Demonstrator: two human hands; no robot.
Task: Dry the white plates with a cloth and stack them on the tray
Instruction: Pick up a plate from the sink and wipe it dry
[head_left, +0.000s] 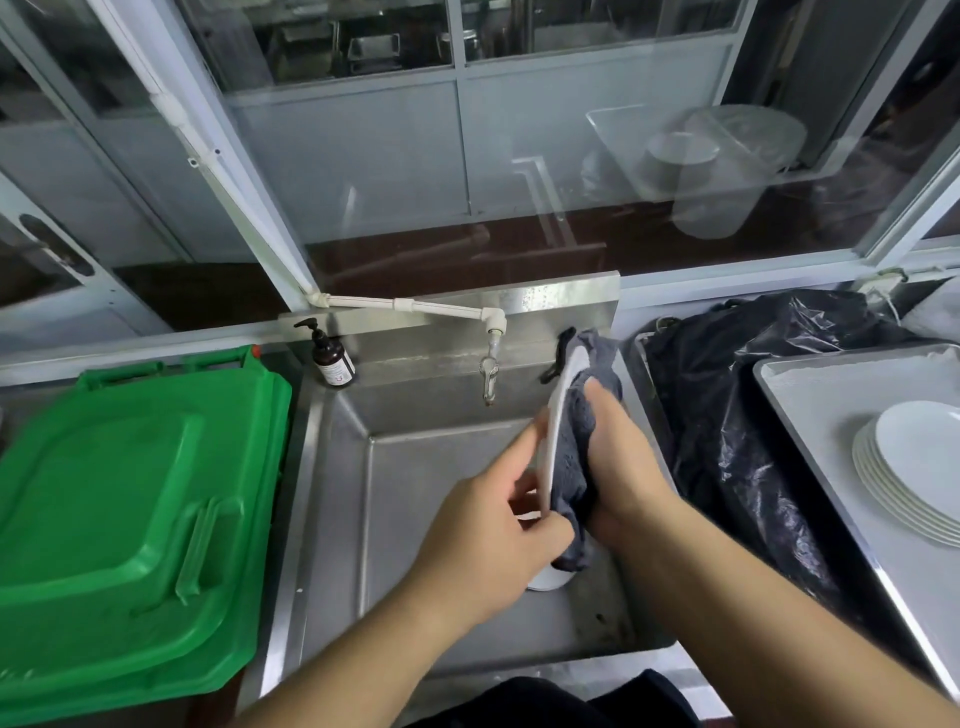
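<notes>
You've got the white plate (560, 410) stood up on edge over the stainless sink (441, 519), which makes sense: any drips go into the basin, not onto the clean stuff. Your left hand (488, 540) pinches the plate's near rim, thumb on one face and fingers curled behind, so it works as the anchor. Your right hand (618, 467) presses the grey cloth (576, 467) flat against the other face, fingers wrapped around the bunched fabric, and the cloth spills over the top edge too. Looks like you're mid-wipe on that plate.

There's something white at the bottom of the sink (548, 578) under the cloth's tail, maybe another plate waiting, but I can't tell for sure.

The metal tray (810, 395) sits off to your right with a stack of white plates (909, 467) already on it, so you're probably a fair way through. The black bin bag (737, 415) lies between sink and tray, so you'd want to carry the plate over it, not drag it.
</notes>
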